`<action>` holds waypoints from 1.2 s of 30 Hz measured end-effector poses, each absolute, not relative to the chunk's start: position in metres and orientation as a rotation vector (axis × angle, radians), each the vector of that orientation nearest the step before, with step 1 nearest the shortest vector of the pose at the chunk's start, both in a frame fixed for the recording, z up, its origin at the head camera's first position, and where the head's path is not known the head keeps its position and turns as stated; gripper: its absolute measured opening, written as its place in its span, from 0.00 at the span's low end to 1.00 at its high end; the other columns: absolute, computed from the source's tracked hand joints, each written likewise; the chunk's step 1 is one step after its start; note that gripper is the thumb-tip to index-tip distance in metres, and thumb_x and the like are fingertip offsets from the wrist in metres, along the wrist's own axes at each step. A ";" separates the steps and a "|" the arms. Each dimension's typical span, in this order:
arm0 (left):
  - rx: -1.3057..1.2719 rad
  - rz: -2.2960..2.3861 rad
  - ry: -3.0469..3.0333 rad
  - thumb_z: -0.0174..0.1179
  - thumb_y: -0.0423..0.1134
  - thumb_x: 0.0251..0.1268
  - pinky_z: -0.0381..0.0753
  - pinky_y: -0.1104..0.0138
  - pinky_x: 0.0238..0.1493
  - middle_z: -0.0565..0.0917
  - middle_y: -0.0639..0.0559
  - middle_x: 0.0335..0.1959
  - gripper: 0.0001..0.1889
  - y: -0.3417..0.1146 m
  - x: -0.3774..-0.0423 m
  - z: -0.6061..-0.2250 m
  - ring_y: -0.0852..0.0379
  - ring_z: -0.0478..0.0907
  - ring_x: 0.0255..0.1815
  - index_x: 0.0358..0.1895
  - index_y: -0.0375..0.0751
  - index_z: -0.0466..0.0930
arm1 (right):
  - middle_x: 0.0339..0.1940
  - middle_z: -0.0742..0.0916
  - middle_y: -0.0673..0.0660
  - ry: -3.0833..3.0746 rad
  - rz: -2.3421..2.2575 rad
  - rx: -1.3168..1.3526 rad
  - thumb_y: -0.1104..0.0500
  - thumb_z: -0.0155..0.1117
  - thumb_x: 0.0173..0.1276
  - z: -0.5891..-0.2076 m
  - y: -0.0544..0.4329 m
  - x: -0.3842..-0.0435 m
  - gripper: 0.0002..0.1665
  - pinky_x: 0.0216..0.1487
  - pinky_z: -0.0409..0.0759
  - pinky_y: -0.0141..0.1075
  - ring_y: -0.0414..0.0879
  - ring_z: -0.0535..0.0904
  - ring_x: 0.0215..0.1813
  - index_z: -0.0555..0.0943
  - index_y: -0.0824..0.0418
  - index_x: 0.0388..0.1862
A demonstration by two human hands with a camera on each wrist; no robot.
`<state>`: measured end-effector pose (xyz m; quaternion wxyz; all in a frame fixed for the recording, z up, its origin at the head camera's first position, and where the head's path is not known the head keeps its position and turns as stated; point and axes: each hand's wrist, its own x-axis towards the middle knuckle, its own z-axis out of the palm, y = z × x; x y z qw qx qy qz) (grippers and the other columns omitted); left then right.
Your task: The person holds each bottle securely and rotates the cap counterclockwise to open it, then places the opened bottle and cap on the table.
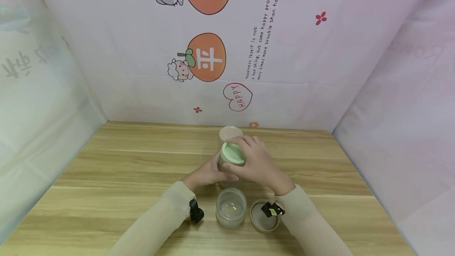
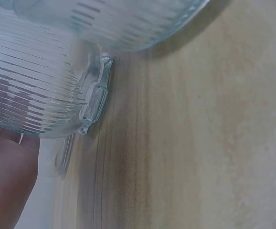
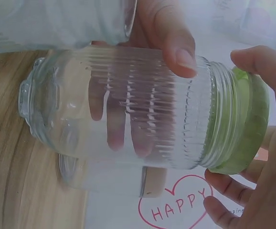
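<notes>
Capping end up, ribbed glass jar (image 3: pixel 119 109) is roughly upright, long axis running from the counter (image 1: pixel 142 161) to the green lid (image 1: pixel 232 154) on its mouth; can't tell if the base touches down. Left hand (image 1: pixel 209 173) is nearer the body: grip wrapped round the glass, fingers on the far side, thumb on the near side. Right hand (image 1: pixel 254 161) is at the top: grip spread to lid width, thumb and fingers curled on the lid's rim. Both on one axis, lid above the left grip. Jar is mid-counter left to right, nearer the far edge. Beige-lidded jar (image 1: pixel 230 133) just behind, by that edge. Toward the near edge: open jar (image 1: pixel 227 219), loose lid (image 1: pixel 259 222) beside it, partly under the right sleeve (image 1: pixel 305 212). Wood-grain surface; printed cloth (image 1: pixel 142 70) beyond the far edge.
</notes>
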<state>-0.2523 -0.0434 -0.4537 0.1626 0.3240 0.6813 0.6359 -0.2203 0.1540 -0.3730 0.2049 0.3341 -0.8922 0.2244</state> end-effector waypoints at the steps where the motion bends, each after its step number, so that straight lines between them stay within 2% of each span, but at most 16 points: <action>1: 0.922 1.814 1.945 0.74 0.39 0.58 0.62 0.54 0.71 0.68 0.54 0.70 0.50 -0.043 -0.252 -0.453 0.54 0.66 0.69 0.77 0.62 0.49 | 0.59 0.81 0.54 -2.487 0.628 0.934 0.36 0.73 0.56 -0.372 0.155 -0.220 0.39 0.50 0.71 0.46 0.49 0.72 0.52 0.77 0.51 0.64; 6: 0.871 1.791 2.006 0.76 0.39 0.55 0.60 0.54 0.72 0.66 0.57 0.72 0.54 -0.043 -0.250 -0.451 0.56 0.65 0.70 0.78 0.65 0.47 | 0.61 0.80 0.55 -2.470 0.694 0.948 0.38 0.74 0.57 -0.371 0.158 -0.220 0.41 0.51 0.74 0.48 0.51 0.73 0.57 0.75 0.52 0.66; 12: 0.812 1.777 2.052 0.76 0.40 0.55 0.65 0.55 0.69 0.67 0.55 0.71 0.52 -0.043 -0.247 -0.449 0.54 0.67 0.68 0.78 0.61 0.50 | 0.65 0.77 0.53 -2.437 0.788 0.964 0.43 0.78 0.56 -0.370 0.167 -0.222 0.43 0.52 0.75 0.49 0.51 0.72 0.61 0.73 0.49 0.70; 17: 0.822 1.771 2.074 0.77 0.39 0.54 0.63 0.55 0.71 0.69 0.56 0.70 0.50 -0.042 -0.249 -0.451 0.57 0.66 0.69 0.77 0.59 0.53 | 0.66 0.75 0.56 -2.457 0.829 0.945 0.45 0.79 0.56 -0.369 0.174 -0.221 0.46 0.52 0.78 0.49 0.52 0.73 0.60 0.71 0.48 0.73; 22: 0.859 1.774 2.057 0.76 0.37 0.55 0.62 0.54 0.72 0.72 0.53 0.68 0.47 -0.042 -0.252 -0.453 0.55 0.69 0.68 0.75 0.54 0.56 | 0.64 0.73 0.60 -2.520 0.874 0.883 0.47 0.80 0.56 -0.369 0.180 -0.219 0.50 0.51 0.80 0.48 0.53 0.75 0.56 0.67 0.50 0.75; 27: 0.868 1.771 2.072 0.76 0.36 0.55 0.62 0.52 0.71 0.72 0.51 0.68 0.47 -0.043 -0.252 -0.453 0.53 0.69 0.68 0.76 0.50 0.56 | 0.64 0.70 0.61 -2.574 0.910 0.824 0.47 0.81 0.56 -0.369 0.188 -0.218 0.53 0.54 0.80 0.52 0.53 0.75 0.57 0.63 0.49 0.77; 36: 0.872 1.773 2.064 0.75 0.33 0.55 0.61 0.52 0.72 0.70 0.49 0.70 0.47 -0.042 -0.251 -0.451 0.50 0.67 0.70 0.76 0.49 0.56 | 0.59 0.70 0.58 -2.640 0.995 0.737 0.45 0.80 0.56 -0.374 0.202 -0.219 0.49 0.55 0.81 0.51 0.59 0.78 0.56 0.65 0.56 0.71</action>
